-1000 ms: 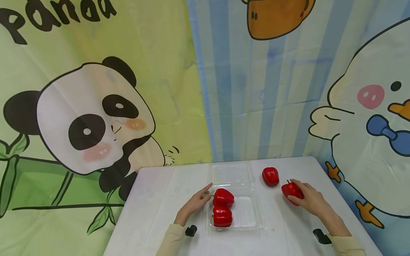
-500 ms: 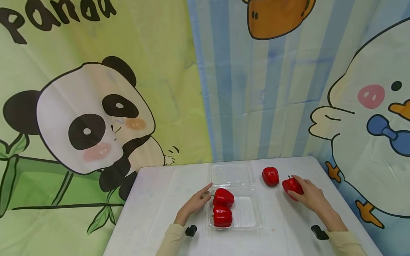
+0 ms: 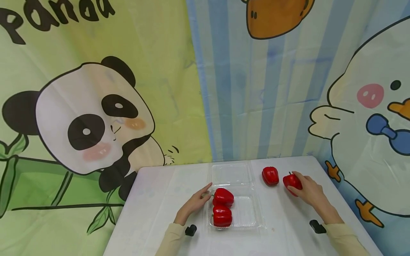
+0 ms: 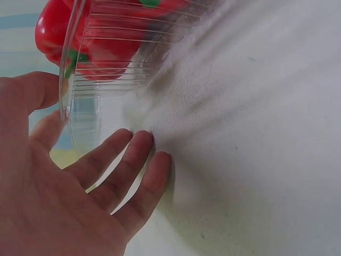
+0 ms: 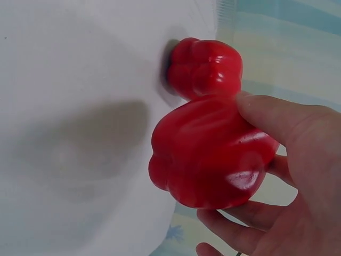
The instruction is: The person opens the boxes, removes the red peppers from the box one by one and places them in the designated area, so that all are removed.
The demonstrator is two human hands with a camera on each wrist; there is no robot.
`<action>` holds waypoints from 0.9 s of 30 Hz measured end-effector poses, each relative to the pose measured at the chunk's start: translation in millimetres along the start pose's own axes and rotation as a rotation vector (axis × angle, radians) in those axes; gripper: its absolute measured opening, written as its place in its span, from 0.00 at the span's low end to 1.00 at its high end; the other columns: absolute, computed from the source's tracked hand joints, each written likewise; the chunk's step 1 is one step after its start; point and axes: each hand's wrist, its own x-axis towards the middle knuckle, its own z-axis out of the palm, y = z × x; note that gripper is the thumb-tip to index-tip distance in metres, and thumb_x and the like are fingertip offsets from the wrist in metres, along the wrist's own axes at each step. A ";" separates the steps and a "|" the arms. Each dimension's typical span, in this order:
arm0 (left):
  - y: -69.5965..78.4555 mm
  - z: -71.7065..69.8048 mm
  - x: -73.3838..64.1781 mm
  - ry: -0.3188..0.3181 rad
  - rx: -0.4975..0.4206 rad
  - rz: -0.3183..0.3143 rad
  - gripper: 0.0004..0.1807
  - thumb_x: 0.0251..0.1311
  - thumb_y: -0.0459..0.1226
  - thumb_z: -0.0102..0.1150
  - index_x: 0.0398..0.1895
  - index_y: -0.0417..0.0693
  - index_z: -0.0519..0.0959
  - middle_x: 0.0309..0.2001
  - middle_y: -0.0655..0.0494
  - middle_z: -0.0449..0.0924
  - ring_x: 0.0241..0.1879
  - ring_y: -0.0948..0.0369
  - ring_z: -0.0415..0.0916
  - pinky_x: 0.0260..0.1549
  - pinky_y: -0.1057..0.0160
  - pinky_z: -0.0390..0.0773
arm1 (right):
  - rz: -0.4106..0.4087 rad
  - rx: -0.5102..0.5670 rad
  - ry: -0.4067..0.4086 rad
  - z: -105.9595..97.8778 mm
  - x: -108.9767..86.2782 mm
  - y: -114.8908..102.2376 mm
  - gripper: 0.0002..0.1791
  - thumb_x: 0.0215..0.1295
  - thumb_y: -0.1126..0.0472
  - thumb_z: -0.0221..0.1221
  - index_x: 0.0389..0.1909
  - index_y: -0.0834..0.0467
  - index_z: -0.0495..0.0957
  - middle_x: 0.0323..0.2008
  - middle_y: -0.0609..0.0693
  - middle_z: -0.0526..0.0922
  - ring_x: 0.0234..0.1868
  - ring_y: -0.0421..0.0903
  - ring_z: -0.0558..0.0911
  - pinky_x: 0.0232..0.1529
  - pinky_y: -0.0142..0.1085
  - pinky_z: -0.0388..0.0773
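My right hand [image 3: 309,191] grips a red bell pepper [image 5: 213,154] between thumb and fingers. Its shadow lies apart from it on the table in the right wrist view, so the pepper is held above the surface. Just left of it, another red bell pepper [image 3: 270,176] rests on the table. Two more peppers, a rear one [image 3: 224,197] and a front one [image 3: 222,216], lie in the left half of a clear plastic clamshell box [image 3: 248,213]. With fingers spread and mostly straight, my left hand [image 4: 69,176] touches the box's left rim with its thumb and index finger.
The box's transparent lid [image 3: 232,174] lies folded back behind its base. A white table [image 3: 153,199] bears everything. Behind it hangs a printed curtain [image 3: 173,89] with a panda and a white bird. Each wrist wears a small black camera mount.
My right hand has raised the bell pepper and shifted slightly away from me. My left hand, the box and the other peppers have stayed put.
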 end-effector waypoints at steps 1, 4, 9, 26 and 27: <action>-0.1 0.0 0.0 0.000 0.001 0.000 0.31 0.74 0.50 0.49 0.78 0.71 0.58 0.67 0.43 0.72 0.64 0.41 0.72 0.61 0.35 0.72 | 0.002 -0.005 0.002 -0.4 1.5 -0.6 0.46 0.59 0.47 0.70 0.70 0.64 0.60 0.58 0.78 0.69 0.56 0.75 0.70 0.46 0.70 0.77; -0.1 0.0 0.1 0.000 -0.001 -0.005 0.31 0.74 0.51 0.49 0.78 0.72 0.58 0.68 0.43 0.72 0.64 0.41 0.72 0.62 0.34 0.72 | 0.012 -0.017 0.015 -0.9 6.6 -1.8 0.46 0.59 0.48 0.70 0.70 0.65 0.60 0.58 0.79 0.69 0.56 0.75 0.70 0.47 0.70 0.77; -0.1 0.2 0.2 0.001 -0.002 -0.007 0.31 0.74 0.51 0.49 0.78 0.72 0.58 0.68 0.43 0.72 0.65 0.40 0.71 0.62 0.34 0.71 | 0.038 -0.014 0.013 0.0 15.6 -2.0 0.47 0.59 0.49 0.70 0.71 0.66 0.58 0.58 0.79 0.68 0.57 0.76 0.68 0.48 0.71 0.75; -1.3 0.4 1.5 0.000 0.003 -0.011 0.31 0.73 0.51 0.50 0.77 0.74 0.58 0.68 0.43 0.72 0.65 0.40 0.71 0.62 0.33 0.71 | 0.094 -0.026 -0.018 7.3 40.8 -3.2 0.45 0.62 0.48 0.67 0.70 0.67 0.58 0.58 0.79 0.68 0.57 0.75 0.70 0.50 0.70 0.75; -0.9 0.2 1.5 0.000 0.002 -0.010 0.31 0.73 0.51 0.50 0.77 0.74 0.58 0.68 0.43 0.72 0.65 0.40 0.71 0.62 0.34 0.71 | 0.097 -0.025 -0.018 8.0 42.3 -3.1 0.44 0.62 0.49 0.67 0.70 0.67 0.58 0.58 0.79 0.68 0.57 0.75 0.70 0.50 0.70 0.75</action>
